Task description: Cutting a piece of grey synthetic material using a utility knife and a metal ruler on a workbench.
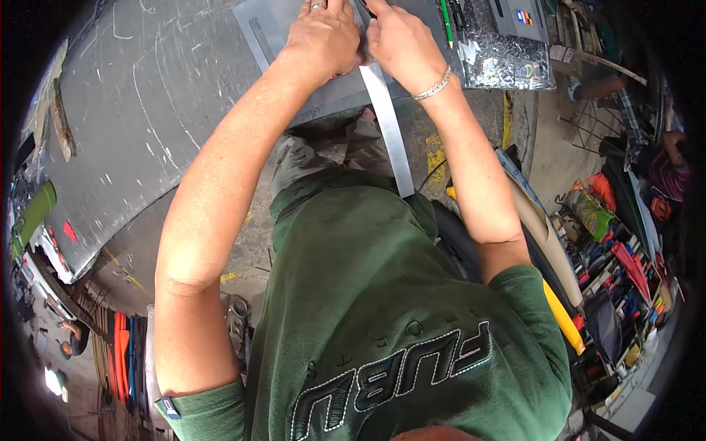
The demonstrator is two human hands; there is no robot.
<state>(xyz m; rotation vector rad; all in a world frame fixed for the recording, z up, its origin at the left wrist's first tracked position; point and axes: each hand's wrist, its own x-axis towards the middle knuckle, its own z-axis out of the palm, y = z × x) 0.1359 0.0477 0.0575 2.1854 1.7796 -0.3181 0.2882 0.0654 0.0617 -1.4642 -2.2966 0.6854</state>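
At the top edge, my left hand point(323, 38) presses down on a grey sheet point(266, 33) with its fingers stretched forward; the fingertips run out of view. My right hand point(407, 45) is beside it, fingers closed around a slim dark tool point(365, 9) whose kind I cannot make out. A long shiny metal strip point(387, 125), like a ruler, comes out from between my two hands. It overhangs the table's near edge and points toward my body. Its far end is hidden by the hands.
The dark scratched table point(140, 110) extends left. A green pencil point(447, 23), a clear plastic packet point(507, 66) and a dark flat case point(515, 16) lie right of my hands. Rolled materials point(540, 209) stand by my right elbow. Cluttered goods point(610, 250) fill the far right. Another person point(73, 338) is at lower left.
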